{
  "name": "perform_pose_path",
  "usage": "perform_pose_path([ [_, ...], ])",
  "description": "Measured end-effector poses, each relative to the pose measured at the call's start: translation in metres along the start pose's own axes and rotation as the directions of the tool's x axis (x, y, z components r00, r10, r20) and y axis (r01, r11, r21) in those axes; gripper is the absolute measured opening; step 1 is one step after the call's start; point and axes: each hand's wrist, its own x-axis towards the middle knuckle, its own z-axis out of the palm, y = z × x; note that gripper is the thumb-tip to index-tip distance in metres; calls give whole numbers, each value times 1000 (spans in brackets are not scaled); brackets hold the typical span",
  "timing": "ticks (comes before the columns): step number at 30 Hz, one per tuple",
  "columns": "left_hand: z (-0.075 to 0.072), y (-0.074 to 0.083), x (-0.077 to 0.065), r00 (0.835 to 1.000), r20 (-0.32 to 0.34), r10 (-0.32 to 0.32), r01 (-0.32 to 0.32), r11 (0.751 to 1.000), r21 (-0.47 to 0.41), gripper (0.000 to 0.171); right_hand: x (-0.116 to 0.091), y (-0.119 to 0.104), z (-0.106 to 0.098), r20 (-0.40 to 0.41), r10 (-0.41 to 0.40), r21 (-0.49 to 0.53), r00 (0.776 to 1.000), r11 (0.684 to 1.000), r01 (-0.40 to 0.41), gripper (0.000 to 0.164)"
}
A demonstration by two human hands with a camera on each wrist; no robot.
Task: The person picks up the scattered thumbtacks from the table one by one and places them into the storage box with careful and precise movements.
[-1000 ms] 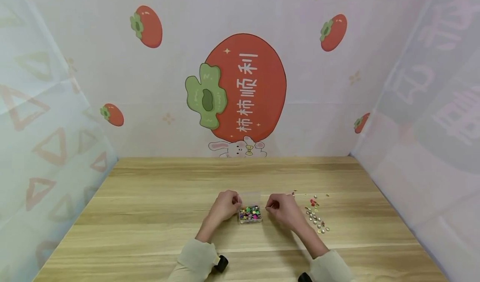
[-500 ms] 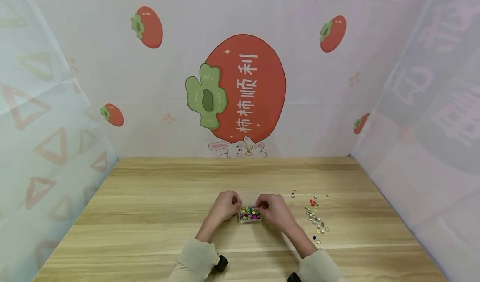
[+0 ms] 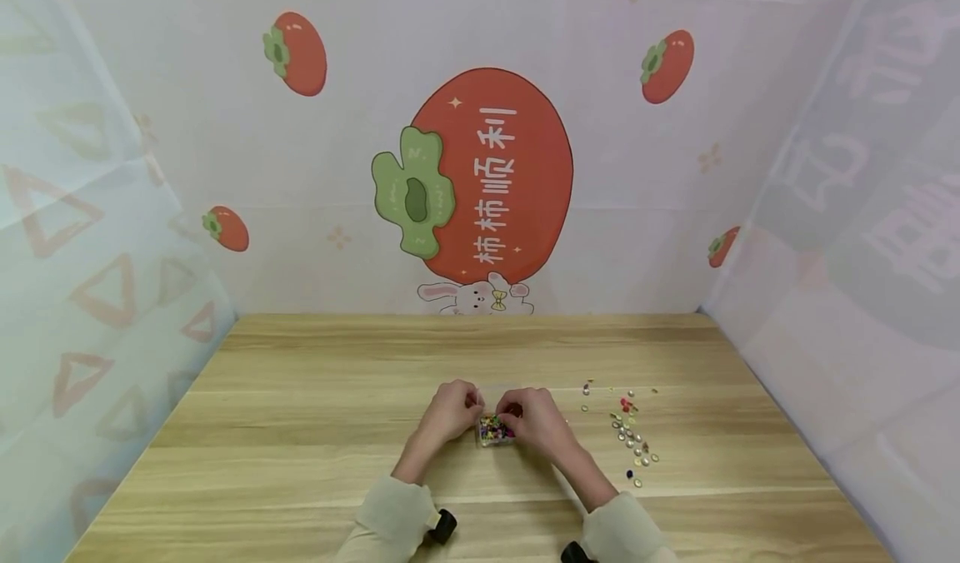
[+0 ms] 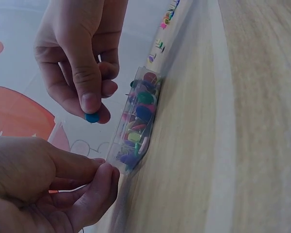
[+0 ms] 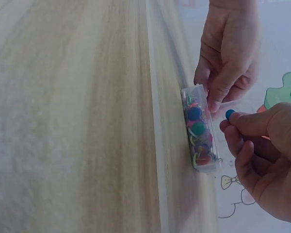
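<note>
A small clear plastic box (image 3: 495, 432) filled with colourful thumbtacks (image 5: 198, 128) stands on the wooden table. My left hand (image 3: 454, 406) pinches the box's left end between thumb and fingers, as the left wrist view shows. Over the open box, my right hand (image 3: 536, 420) pinches a single blue thumbtack (image 4: 91, 117) between thumb and forefinger. That tack is held just above the other tacks. In the head view the right fingers cover the right part of the box.
Loose thumbtacks (image 3: 628, 444), many with metallic-looking heads, lie scattered on the table (image 3: 337, 430) to the right. Several red ones (image 3: 626, 404) are among them. A printed cloth backdrop (image 3: 337, 130) rises behind the table.
My right hand has moved left from beside the box to over it. My left hand has stayed at the box's left end.
</note>
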Motion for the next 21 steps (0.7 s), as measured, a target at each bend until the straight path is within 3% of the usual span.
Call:
perform_pose_path([
  [12,0,0,1,1000,3,-7,7,1000,-5,9,4,-1,-1,10,-12,-1,1000,1000,12,13],
  [21,0,-1,1,1000,10,-11,11,1000,-4,8,-3,12,-28,-53,40,17,998,999,-40,5],
])
